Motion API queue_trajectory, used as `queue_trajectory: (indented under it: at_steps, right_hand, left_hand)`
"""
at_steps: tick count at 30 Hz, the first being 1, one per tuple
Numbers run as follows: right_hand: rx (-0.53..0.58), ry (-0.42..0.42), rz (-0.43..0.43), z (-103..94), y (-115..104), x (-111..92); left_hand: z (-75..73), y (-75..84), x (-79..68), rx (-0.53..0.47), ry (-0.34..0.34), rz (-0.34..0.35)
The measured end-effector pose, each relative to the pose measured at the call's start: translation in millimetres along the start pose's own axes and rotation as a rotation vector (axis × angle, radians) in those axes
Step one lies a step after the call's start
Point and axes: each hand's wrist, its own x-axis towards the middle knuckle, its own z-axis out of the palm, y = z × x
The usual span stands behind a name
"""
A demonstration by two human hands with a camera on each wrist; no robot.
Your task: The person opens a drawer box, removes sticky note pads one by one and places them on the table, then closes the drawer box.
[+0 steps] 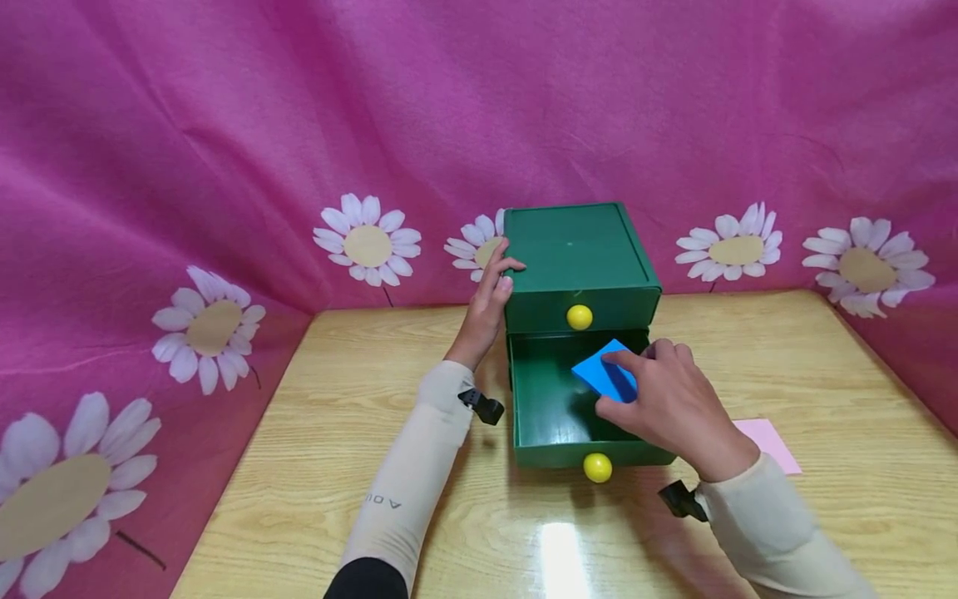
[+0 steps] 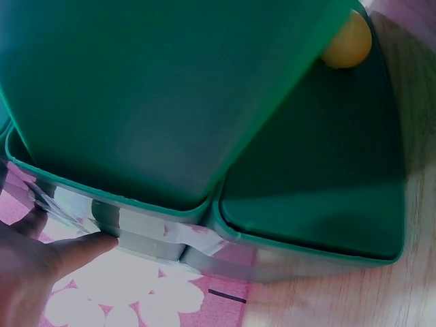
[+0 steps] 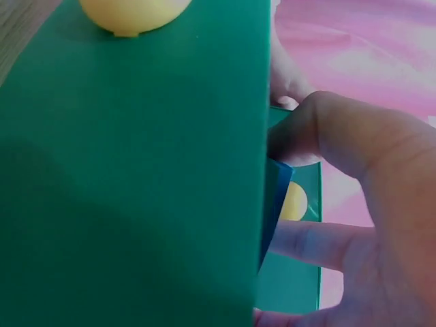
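Clock faces read from the seated person's side, twelve toward the back wall.

Green drawer box [image 1: 569, 249] stands on a wooden table [image 1: 359, 399]. Upper drawer [image 1: 539, 314] closed, its yellow knob [image 1: 580, 317] at six o'clock. Lower drawer [image 1: 537, 403] pulled out toward six, a second yellow knob [image 1: 598, 467] on its front.

Left hand [image 1: 485, 312]: at the box's nine o'clock, fingers extended against the side, fingertips reaching the top edge. It grasps nothing that I can see.

Right hand [image 1: 669, 399]: comes in from four o'clock, thumb and fingers pinching a blue paper [image 1: 599, 372]. The paper is tilted, one corner toward twelve, over the opening of the lower drawer and just below the upper drawer's front. Cannot tell whether it touches the drawer floor. In the right wrist view the lower drawer's front hides most of it; a blue edge shows.

Pink paper [image 1: 771, 445] flat on the table at the box's four o'clock, partly behind the right wrist. Both arms in pale sleeves [image 1: 419, 466], a black clip [image 1: 486, 409] at each wrist. Pink cloth [image 1: 419, 100] with white daisies [image 1: 367, 246] hangs behind, from nine round to three.
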Motion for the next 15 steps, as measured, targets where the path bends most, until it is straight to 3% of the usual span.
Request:
queue_trajectory:
  at_steps: [15]
  right_hand:
    - [0.010, -0.019, 0.073, -7.7, 19.5, -9.9]
  left_hand:
    - [1.7, 1.8, 0.7, 0.002, 0.007, 0.004]
